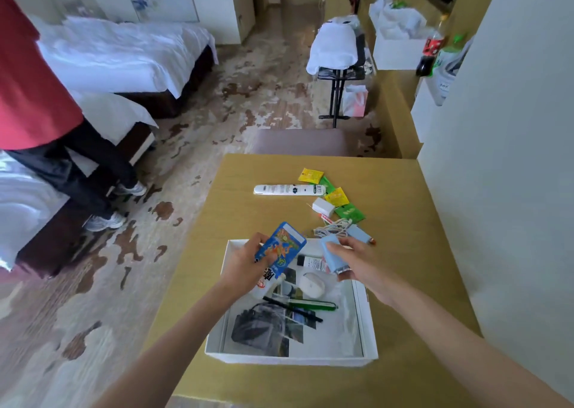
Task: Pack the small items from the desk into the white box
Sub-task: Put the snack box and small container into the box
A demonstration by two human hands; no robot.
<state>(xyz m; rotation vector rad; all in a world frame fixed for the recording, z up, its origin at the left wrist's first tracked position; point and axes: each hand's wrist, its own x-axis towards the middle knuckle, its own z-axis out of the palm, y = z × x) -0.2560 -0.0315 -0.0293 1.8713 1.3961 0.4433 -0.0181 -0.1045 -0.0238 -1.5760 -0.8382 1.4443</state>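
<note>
Head view: your left hand [248, 266] grips a blue packet [281, 244] above the white box [292, 359], your right hand [360, 261] clasps a pale blue block [331, 257] over its far edge; a remote [289, 189] lies beyond the box

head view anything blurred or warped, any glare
Head view: wide-angle stretch skews the desk; carpet lower left is smeared; left hand gripping the blue packet and right hand gripping the pale blue case look sharp; soft light, no harsh glare.
</note>
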